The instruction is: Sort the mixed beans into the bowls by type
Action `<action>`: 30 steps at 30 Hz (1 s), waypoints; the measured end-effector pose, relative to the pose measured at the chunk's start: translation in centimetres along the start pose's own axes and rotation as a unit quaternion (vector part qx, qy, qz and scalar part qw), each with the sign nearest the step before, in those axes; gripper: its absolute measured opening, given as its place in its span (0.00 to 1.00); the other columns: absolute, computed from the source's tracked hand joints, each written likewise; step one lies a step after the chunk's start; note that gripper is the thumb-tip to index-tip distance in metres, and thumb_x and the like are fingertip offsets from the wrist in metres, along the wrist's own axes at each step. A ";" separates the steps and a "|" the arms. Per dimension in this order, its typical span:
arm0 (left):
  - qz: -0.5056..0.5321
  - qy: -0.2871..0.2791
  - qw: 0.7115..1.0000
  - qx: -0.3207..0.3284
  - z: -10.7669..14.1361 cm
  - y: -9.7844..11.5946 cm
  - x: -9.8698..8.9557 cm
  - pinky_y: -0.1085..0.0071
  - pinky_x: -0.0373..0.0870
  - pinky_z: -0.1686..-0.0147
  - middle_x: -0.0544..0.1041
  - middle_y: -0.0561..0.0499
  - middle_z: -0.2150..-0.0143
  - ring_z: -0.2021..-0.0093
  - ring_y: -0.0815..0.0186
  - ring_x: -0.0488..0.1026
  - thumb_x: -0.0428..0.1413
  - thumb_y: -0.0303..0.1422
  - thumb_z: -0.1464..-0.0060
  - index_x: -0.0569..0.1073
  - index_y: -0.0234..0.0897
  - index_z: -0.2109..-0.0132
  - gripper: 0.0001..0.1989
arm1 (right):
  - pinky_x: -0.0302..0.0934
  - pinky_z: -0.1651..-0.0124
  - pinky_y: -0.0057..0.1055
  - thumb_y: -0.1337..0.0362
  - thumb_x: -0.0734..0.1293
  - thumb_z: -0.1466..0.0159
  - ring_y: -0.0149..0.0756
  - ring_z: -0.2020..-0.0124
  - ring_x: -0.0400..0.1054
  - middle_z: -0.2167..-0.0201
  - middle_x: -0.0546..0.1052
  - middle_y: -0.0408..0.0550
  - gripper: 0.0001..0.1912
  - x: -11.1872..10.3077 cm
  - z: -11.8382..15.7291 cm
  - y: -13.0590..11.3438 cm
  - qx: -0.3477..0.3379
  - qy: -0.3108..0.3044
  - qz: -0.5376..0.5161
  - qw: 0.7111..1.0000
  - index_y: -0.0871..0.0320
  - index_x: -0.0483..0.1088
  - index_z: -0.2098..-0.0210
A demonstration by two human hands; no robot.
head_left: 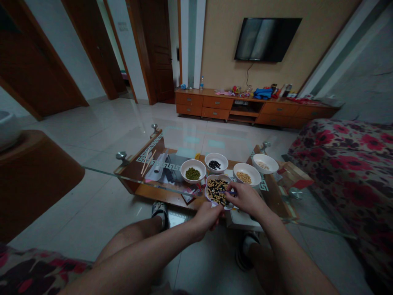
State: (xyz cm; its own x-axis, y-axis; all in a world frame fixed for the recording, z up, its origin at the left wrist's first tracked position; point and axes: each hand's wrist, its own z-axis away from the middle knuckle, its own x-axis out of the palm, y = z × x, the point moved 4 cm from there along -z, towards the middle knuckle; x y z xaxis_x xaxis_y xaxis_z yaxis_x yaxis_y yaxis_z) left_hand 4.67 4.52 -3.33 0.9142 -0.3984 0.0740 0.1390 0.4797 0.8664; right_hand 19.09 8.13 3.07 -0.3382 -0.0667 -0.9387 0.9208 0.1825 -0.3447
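A white bowl [229, 178] of mixed black and yellow beans [217, 190] stands at the near edge of the glass table. My left hand [208, 219] is closed on its near rim. Over the beans, my right hand [245, 199] pinches a slim, dark purple tool [226, 192] whose tip reaches among them; its exact kind is too small to make out. Around it are a bowl [185, 169] of green beans, a bowl [223, 161] of black beans, a bowl [254, 175] of yellow beans and a bowl [272, 165] with pale pieces.
Wooden chopsticks [148, 162] lie at the left of the glass table [104, 167]. A cardboard box [291, 175] stands to the right, beside a flowered sofa [346, 164]. Beyond the table, a low cabinet [216, 102] runs beneath a television [267, 39].
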 end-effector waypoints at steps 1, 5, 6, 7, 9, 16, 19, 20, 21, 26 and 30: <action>-0.001 0.000 1.000 -0.001 0.0 0.0 0.0 0.78 0.47 0.88 0.58 0.58 0.85 0.87 0.73 0.54 0.49 0.33 0.49 0.66 0.37 0.74 0.08 | 0.52 0.70 0.26 0.58 0.63 0.41 0.33 0.74 0.68 0.75 0.76 0.46 0.10 0.0 0.0 0.0 0.000 -0.001 0.002 1.000 0.55 0.72 0.67; -0.007 0.000 1.000 -0.002 0.0 0.0 0.0 0.78 0.47 0.87 0.58 0.58 0.86 0.87 0.73 0.53 0.49 0.34 0.49 0.66 0.36 0.75 0.09 | 0.54 0.69 0.27 0.58 0.63 0.41 0.34 0.73 0.69 0.74 0.76 0.47 0.09 0.1 -0.1 0.0 0.005 -0.008 0.006 1.000 0.56 0.72 0.66; -0.009 0.000 1.000 -0.002 0.0 0.0 -0.1 0.77 0.47 0.87 0.58 0.58 0.86 0.87 0.74 0.53 0.49 0.34 0.49 0.66 0.36 0.74 0.09 | 0.54 0.69 0.27 0.58 0.63 0.41 0.34 0.72 0.69 0.74 0.76 0.47 0.09 0.2 -0.1 0.0 0.006 -0.010 0.005 1.000 0.56 0.72 0.66; -0.010 0.000 1.000 -0.003 0.0 0.1 -0.1 0.77 0.47 0.87 0.58 0.58 0.86 0.87 0.74 0.53 0.49 0.35 0.49 0.66 0.36 0.74 0.10 | 0.54 0.69 0.27 0.58 0.63 0.40 0.34 0.72 0.69 0.74 0.76 0.47 0.10 0.2 -0.1 0.0 0.005 -0.011 0.005 1.000 0.56 0.72 0.66; -0.010 0.001 1.000 -0.005 0.0 0.1 0.0 0.77 0.47 0.87 0.58 0.58 0.86 0.87 0.73 0.54 0.49 0.35 0.48 0.66 0.36 0.74 0.10 | 0.54 0.69 0.27 0.58 0.63 0.40 0.34 0.72 0.69 0.73 0.77 0.48 0.10 0.3 -0.1 0.0 0.005 -0.014 0.004 1.000 0.56 0.72 0.66; 0.002 0.003 1.000 0.010 -0.2 -0.1 0.1 0.77 0.47 0.87 0.60 0.58 0.84 0.86 0.74 0.53 0.49 0.35 0.48 0.66 0.36 0.74 0.10 | 0.54 0.69 0.27 0.57 0.63 0.40 0.35 0.72 0.69 0.73 0.77 0.47 0.10 0.4 -0.1 0.0 0.003 -0.012 0.002 1.000 0.56 0.73 0.67; -0.003 0.004 1.000 0.003 -0.3 -0.2 0.0 0.77 0.47 0.87 0.59 0.58 0.86 0.87 0.73 0.53 0.49 0.35 0.48 0.66 0.36 0.74 0.10 | 0.54 0.69 0.27 0.57 0.63 0.40 0.34 0.73 0.69 0.74 0.77 0.47 0.11 0.3 -0.1 -0.1 0.000 -0.017 0.002 1.000 0.56 0.73 0.66; -0.003 0.003 1.000 0.002 -0.3 -0.2 0.0 0.77 0.47 0.87 0.58 0.58 0.86 0.87 0.73 0.53 0.49 0.34 0.48 0.66 0.36 0.75 0.10 | 0.54 0.69 0.27 0.57 0.63 0.40 0.34 0.73 0.69 0.74 0.77 0.47 0.11 0.3 -0.1 -0.1 0.001 -0.019 0.002 1.000 0.56 0.73 0.66; -0.003 0.002 1.000 0.002 -0.3 -0.2 0.0 0.77 0.47 0.87 0.58 0.58 0.86 0.87 0.73 0.53 0.49 0.34 0.48 0.66 0.36 0.75 0.09 | 0.54 0.69 0.27 0.57 0.63 0.40 0.34 0.73 0.69 0.74 0.77 0.47 0.11 0.2 -0.1 -0.2 0.001 -0.021 0.000 1.000 0.56 0.73 0.66; -0.001 0.002 1.000 -0.003 -0.1 -0.1 0.0 0.78 0.47 0.86 0.58 0.58 0.86 0.87 0.74 0.53 0.50 0.35 0.48 0.66 0.36 0.74 0.10 | 0.54 0.69 0.26 0.57 0.63 0.39 0.34 0.73 0.68 0.74 0.77 0.47 0.11 0.2 0.0 -0.2 -0.001 -0.019 -0.002 1.000 0.55 0.73 0.67; 0.002 0.001 1.000 -0.003 0.2 0.3 0.0 0.77 0.46 0.87 0.58 0.58 0.86 0.87 0.73 0.53 0.49 0.33 0.48 0.65 0.37 0.75 0.09 | 0.54 0.70 0.26 0.57 0.63 0.39 0.34 0.73 0.68 0.75 0.76 0.47 0.10 0.2 0.0 -0.2 -0.005 -0.017 -0.007 1.000 0.55 0.73 0.67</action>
State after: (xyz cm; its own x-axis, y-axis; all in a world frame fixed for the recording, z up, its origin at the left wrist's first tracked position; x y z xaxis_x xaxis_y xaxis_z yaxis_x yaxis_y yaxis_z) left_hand 4.65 4.48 -3.00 0.9151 -0.3959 0.0761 0.1384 0.4859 0.8630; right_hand 18.85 8.12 2.98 -0.3448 -0.1019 -0.9331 0.9138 0.1912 -0.3585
